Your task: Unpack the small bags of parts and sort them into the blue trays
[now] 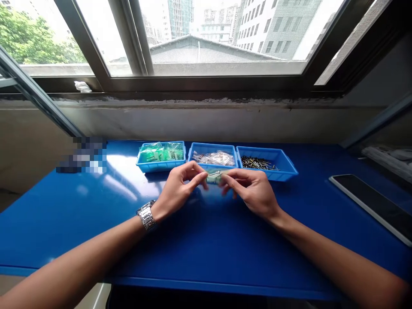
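My left hand [180, 186] and my right hand [251, 193] pinch a small clear plastic packet with a pale green part inside [215, 176], with a thin metal pin showing on it. Its exact contents are partly hidden by my fingers. Just beyond my hands stand several light blue plastic bins. The left bin [161, 166] holds green bagged parts [161, 152], the middle bin [206, 146] holds clear bags [214, 158], and the right bin [277, 173] holds dark metal screws or pins [257, 163].
The bins stand on a glossy blue table [206, 244] against a window ledge. A black tablet or large phone [375, 206] lies at the right. My left wrist wears a metal watch [147, 216]. A blurred patch [85, 154] covers the table's far left.
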A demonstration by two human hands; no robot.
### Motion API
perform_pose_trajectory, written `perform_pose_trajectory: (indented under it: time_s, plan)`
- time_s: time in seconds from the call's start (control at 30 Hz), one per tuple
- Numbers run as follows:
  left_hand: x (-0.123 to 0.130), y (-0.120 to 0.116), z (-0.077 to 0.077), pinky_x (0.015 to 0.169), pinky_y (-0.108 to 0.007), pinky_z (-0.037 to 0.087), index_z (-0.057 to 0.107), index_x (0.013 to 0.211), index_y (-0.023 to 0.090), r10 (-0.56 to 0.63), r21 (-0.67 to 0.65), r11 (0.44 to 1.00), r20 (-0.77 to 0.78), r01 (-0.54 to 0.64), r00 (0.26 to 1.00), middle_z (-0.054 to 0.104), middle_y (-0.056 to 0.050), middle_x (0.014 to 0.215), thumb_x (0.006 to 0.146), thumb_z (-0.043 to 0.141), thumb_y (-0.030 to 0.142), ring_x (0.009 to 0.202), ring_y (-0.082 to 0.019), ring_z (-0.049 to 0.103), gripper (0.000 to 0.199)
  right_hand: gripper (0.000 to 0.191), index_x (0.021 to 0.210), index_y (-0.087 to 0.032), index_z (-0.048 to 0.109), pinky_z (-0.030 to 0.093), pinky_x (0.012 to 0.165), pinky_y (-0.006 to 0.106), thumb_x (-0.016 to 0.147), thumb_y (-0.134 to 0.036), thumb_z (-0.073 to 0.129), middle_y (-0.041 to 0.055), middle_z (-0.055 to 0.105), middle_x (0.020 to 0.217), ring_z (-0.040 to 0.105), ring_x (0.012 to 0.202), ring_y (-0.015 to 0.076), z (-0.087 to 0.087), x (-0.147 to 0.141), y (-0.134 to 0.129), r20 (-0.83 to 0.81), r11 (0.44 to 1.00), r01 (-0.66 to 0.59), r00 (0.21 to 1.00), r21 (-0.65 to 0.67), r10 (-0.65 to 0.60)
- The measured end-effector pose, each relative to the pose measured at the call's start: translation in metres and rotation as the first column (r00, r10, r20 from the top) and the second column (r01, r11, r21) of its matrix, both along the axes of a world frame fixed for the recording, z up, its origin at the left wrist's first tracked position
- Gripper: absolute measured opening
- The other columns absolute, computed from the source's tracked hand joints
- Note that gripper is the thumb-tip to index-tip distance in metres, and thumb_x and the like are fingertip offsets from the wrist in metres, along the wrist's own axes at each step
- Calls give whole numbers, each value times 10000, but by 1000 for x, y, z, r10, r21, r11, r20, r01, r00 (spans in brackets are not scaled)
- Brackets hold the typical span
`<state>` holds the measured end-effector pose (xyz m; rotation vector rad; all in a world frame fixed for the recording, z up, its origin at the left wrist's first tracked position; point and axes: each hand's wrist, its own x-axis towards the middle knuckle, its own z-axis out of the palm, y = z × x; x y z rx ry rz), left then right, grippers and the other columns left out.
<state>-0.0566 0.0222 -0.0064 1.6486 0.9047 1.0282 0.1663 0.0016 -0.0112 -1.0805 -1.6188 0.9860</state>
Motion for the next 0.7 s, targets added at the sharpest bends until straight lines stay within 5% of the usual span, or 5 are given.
perform_pose_trajectory:
  time_s: [0.13, 0.47, 0.6, 0.7]
  plan:
    - [2, -1, -3, 479, -184, 377, 558, 810, 172, -99, -150, 983, 27, 102, 995, 567, 53, 527, 985, 688, 494, 450, -82, 490, 389, 382, 673, -185, 672, 417, 397, 228, 958, -430, 739, -25, 611, 533, 528, 382, 99, 4, 1, 0, 27, 997, -56, 998, -58, 58]
    - [2, -3, -1, 419, -163, 367, 569, 861, 172, -39, -165, 985, 35, 44, 999, 574, 54, 490, 994, 685, 458, 398, -76, 480, 336, 350, 812, -171, 766, 366, 342, 223, 975, -477, 714, -26, 621, 507, 485, 323, 89, 2, -2, -1, -33, 996, -24, 999, -88, 22]
    - [2, -4, -1, 458, -190, 487, 610, 952, 167, -5, -84, 996, 28, 7, 1000, 780, -74, 805, 1005, 680, 421, 684, -186, 743, 269, 285, 988, -166, 832, 444, 364, 230, 967, -433, 737, 65, 811, 796, 650, 397, 126, -1, -1, 0, -63, 998, -26, 998, -54, 22]
    - [0, -2, -3, 679, -253, 620, 657, 1068, 182, 37, 43, 998, 11, -37, 999, 768, -107, 1161, 990, 708, 324, 1079, -253, 759, 169, 279, 1190, -200, 823, 493, 404, 219, 971, -347, 732, 88, 836, 926, 766, 566, 180, -2, 0, 1, -48, 1000, 15, 999, -17, -16]
